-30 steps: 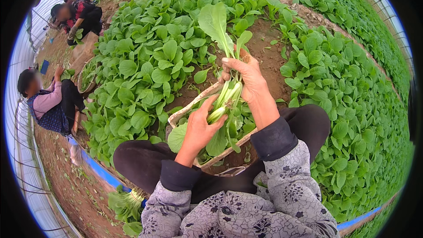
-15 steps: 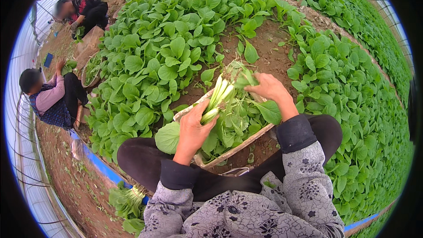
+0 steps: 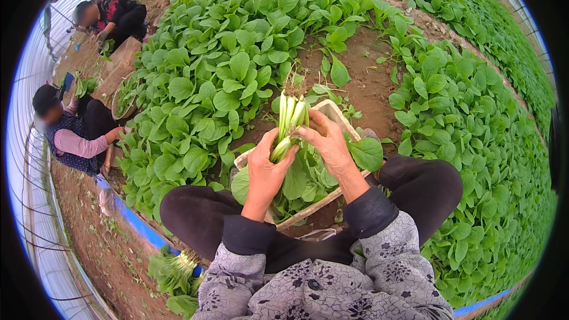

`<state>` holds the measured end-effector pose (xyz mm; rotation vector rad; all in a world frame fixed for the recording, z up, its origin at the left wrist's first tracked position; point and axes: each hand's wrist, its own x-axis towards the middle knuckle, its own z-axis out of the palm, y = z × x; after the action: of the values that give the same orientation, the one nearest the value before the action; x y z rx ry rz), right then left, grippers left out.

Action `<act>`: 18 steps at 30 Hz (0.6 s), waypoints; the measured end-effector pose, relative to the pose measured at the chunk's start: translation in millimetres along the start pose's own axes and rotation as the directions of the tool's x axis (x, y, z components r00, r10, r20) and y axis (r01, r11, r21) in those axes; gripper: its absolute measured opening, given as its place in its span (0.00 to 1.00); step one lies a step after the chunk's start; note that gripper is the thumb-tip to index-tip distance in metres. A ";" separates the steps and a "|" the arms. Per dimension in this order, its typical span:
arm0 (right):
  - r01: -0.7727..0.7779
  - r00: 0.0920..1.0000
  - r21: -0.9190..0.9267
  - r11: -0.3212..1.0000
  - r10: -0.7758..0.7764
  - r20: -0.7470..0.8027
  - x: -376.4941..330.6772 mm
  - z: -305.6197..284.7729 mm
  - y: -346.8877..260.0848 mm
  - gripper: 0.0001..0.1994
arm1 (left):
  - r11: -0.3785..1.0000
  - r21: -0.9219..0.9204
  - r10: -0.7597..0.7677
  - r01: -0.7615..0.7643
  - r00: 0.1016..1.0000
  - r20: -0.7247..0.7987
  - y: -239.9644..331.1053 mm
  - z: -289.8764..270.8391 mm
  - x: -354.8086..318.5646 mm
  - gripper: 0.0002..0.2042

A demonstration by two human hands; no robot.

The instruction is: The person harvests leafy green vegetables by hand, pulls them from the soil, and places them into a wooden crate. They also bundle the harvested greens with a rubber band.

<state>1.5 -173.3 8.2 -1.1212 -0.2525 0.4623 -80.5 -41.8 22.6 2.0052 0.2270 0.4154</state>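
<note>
Holding pale-stemmed greens (image 3: 289,123), both hands (image 3: 296,157) hover over a tray (image 3: 338,114).

Left hand (image 3: 265,169) and right hand (image 3: 328,142) gripping a bunch of leafy greens (image 3: 290,120), roots upward. Below, a pale crate (image 3: 332,112) of greens; surrounding, a green vegetable bed (image 3: 201,71).

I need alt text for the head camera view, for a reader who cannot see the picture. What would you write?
A crouching person's left hand and right hand hold a bunch of leafy greens roots-up over a shallow tray of cut greens. A bed of green plants surrounds them; two other people crouch at far left.
</note>
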 end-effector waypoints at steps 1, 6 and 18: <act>0.018 0.999 -0.005 1.000 -0.018 0.034 -1.4 0.7 8.2 0.22 | 0.999 -0.032 0.003 -0.003 1.000 0.014 -1.3 3.6 2.2 0.22; 0.103 0.995 0.000 0.995 -0.103 0.004 8.0 7.8 -2.9 0.13 | 0.920 -0.331 -0.153 0.211 0.969 0.194 -5.2 -5.0 3.9 0.24; 0.086 0.989 -0.395 0.915 -0.031 0.142 1.7 -1.9 -29.5 0.20 | 0.453 -0.768 -0.175 0.452 0.890 0.420 23.1 -37.4 25.4 0.30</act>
<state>10.6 -184.5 34.1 -1.4812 -0.5144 0.4433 -71.9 -12.7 63.5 0.9502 0.1613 -0.0474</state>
